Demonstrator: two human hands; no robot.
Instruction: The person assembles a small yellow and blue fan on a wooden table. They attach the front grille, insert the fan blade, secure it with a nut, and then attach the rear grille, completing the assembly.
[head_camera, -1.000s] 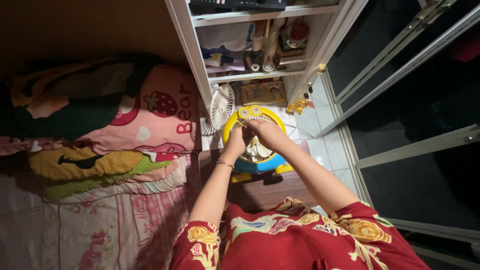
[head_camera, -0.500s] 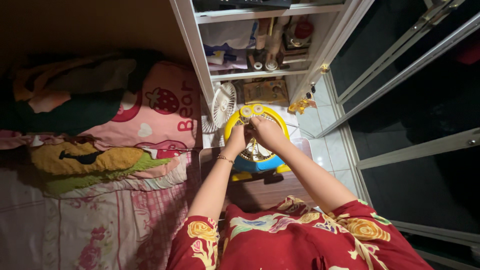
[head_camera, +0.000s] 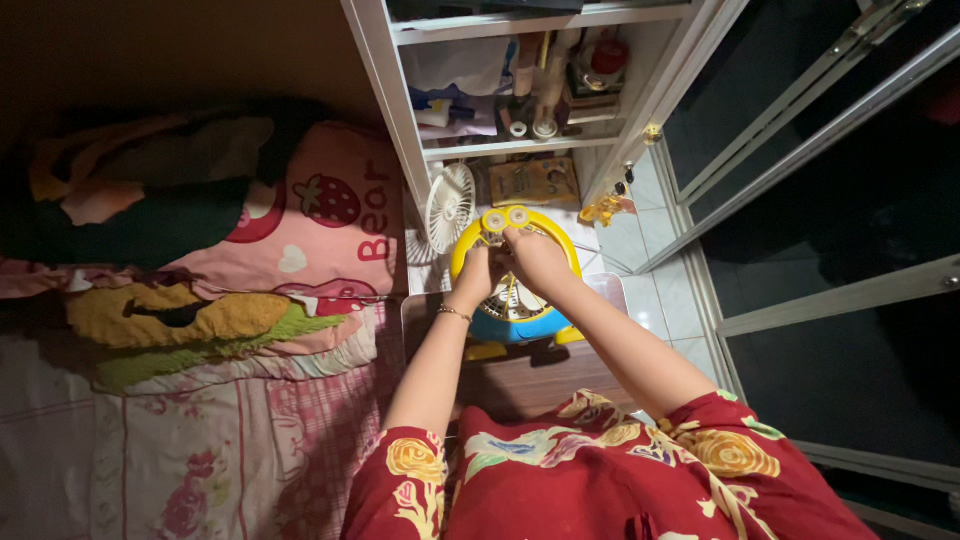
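Roughly centre, on the floor side of the bed:
Fan: small round plastic desk fan (head_camera: 515, 300), yellow ring above, blue base below, two round goggle-like eyes at the top edge, pale blades visible through the open front.
Position: it stood on a brown wooden tabletop (head_camera: 530, 385), in front of the white shelf unit (head_camera: 520, 75).
Left hand (head_camera: 474, 277): fingers curled against the upper left of the fan's front, touching it; thin bracelet at the wrist.
Right hand (head_camera: 537, 257): fingers bunched at the top of the fan, just under the eyes; whether they pinched a part could not be told.
Hands together: close, nearly touching, both on the fan.
Nearby: loose white round grille (head_camera: 450, 207) leaned just left of the fan; pink strawberry-print pillow (head_camera: 320, 235) further left on the bed.
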